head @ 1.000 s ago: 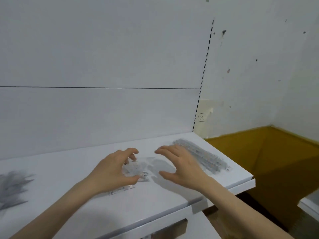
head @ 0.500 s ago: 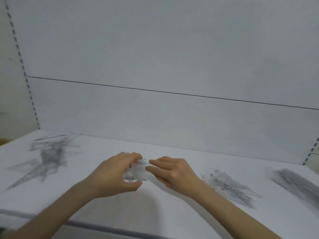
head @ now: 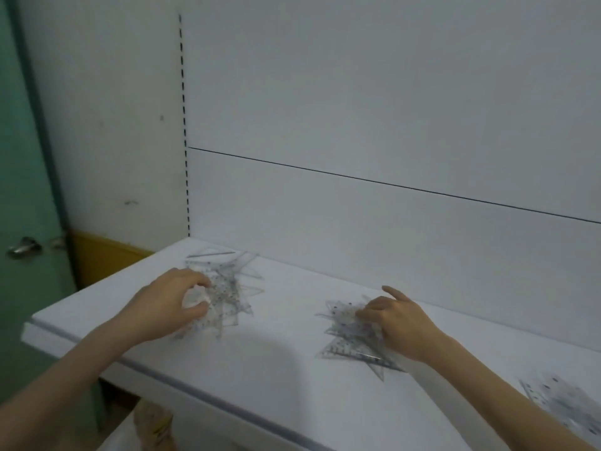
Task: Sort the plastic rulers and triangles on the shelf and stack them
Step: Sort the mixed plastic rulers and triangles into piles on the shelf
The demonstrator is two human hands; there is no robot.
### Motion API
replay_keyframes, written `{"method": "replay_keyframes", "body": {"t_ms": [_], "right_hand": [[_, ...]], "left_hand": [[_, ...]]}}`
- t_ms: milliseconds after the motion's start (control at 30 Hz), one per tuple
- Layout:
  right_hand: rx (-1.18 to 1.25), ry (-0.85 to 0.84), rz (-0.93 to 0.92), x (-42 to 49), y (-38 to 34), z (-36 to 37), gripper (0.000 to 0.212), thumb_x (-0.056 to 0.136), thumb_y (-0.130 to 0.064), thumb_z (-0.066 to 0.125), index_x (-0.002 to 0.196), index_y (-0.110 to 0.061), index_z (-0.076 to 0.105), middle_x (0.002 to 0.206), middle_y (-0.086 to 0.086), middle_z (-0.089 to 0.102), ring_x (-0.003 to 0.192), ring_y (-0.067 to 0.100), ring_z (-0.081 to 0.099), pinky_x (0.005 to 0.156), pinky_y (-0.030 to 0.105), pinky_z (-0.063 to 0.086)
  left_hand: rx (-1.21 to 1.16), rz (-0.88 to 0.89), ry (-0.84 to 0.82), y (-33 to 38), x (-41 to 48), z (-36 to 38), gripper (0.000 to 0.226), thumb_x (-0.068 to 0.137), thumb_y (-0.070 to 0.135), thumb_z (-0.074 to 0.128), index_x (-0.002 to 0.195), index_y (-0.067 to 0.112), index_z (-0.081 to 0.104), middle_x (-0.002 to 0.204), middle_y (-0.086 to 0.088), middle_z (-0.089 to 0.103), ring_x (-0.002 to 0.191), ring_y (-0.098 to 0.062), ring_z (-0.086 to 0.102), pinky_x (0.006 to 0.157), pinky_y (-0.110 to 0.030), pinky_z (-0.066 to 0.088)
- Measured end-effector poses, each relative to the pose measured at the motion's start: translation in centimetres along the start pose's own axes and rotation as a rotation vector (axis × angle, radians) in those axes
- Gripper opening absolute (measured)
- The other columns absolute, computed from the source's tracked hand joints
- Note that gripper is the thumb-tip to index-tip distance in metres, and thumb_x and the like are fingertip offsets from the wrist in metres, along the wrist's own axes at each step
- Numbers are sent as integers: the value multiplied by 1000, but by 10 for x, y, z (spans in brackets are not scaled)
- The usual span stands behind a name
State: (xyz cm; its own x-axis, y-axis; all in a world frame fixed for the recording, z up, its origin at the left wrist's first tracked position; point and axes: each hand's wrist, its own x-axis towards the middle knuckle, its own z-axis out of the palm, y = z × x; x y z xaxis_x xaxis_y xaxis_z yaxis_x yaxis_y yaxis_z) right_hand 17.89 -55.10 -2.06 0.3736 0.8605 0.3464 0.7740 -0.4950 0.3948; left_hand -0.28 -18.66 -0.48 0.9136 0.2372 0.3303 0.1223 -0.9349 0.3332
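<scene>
left hand (head: 169, 307) pinches triangles (head: 199, 299) at left pile (head: 234, 288) | right hand (head: 400, 323) curled on middle pile (head: 344, 343), 3 o'clock, grip unclear | risk: slick plastic scatters

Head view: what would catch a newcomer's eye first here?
Two bare hands work on a white shelf: the left hand grips clear pieces of the left pile, the right hand rests on the middle pile. A third pile lies at the lower right; a green door stands far left.
</scene>
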Motion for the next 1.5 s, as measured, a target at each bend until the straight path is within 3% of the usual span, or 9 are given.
{"method": "replay_keyframes", "body": {"t_ms": [167,233,333,533,667,800,900,1100,1500], "right_hand": [[80,103,145,50,-37,-28,47,51,1,53,88,-17,76,69,-2,72,62,19,66,66,29,57],[199,126,182,77,-73,-34,41,72,-1,51,101,-19,74,87,1,74,79,21,69,70,29,54],[415,-126,338,119,-128,-33,33,98,-33,44,125,-27,62,121,-3,65,114,19,57,90,32,46],[454,-276,671,200,-190,-17,59,89,-66,38,107,-14,61,110,5,62,105,26,58,80,34,43],[535,-325,839,220,-195,-12,37,87,-48,56,75,-13,54,89,4,59,84,26,58,62,28,40],[686,-264,995,212,-187,-9,19,84,-24,62,94,-11,71,97,4,68,89,25,64,67,28,46],[795,-259,1051,209,-179,-6,16,81,-16,64,88,-5,71,93,10,70,90,27,66,76,36,54],[1023,-165,1126,201,-168,-10,14,85,-4,57,75,3,63,73,8,66,61,15,56,56,19,43],[1271,92,1104,165,-168,-26,23,91,8,34,96,-7,51,81,12,65,57,17,60,54,22,49]], "left_hand": [[-83,8,24,-45,20,-14,20,86,29,64,101,37,55,114,10,59,102,-7,50,87,-29,44],[-118,31,-35,-60,24,-12,19,86,28,63,101,37,55,116,11,59,106,-7,51,86,-25,42],[-146,75,-184,-76,23,-4,25,88,37,61,113,37,55,127,13,53,119,-6,45,100,-26,37],[-44,183,-437,-96,28,1,68,87,55,54,145,32,27,152,13,25,139,-7,21,114,-28,15],[-46,260,-525,-107,42,1,107,51,96,18,143,41,28,150,16,27,138,-7,18,113,-33,12],[-85,327,-488,-111,53,5,82,69,84,38,137,39,39,143,19,36,129,-5,23,107,-32,17],[-59,359,-510,-111,59,2,107,50,96,31,137,34,41,127,20,37,119,-2,25,105,-31,22],[-2,317,-479,-116,63,-8,46,72,56,70,106,30,52,103,14,43,97,-4,40,85,-20,38],[-105,157,-317,-161,49,-41,45,52,64,64,87,37,58,78,10,59,70,-8,55,61,-23,43]]}}
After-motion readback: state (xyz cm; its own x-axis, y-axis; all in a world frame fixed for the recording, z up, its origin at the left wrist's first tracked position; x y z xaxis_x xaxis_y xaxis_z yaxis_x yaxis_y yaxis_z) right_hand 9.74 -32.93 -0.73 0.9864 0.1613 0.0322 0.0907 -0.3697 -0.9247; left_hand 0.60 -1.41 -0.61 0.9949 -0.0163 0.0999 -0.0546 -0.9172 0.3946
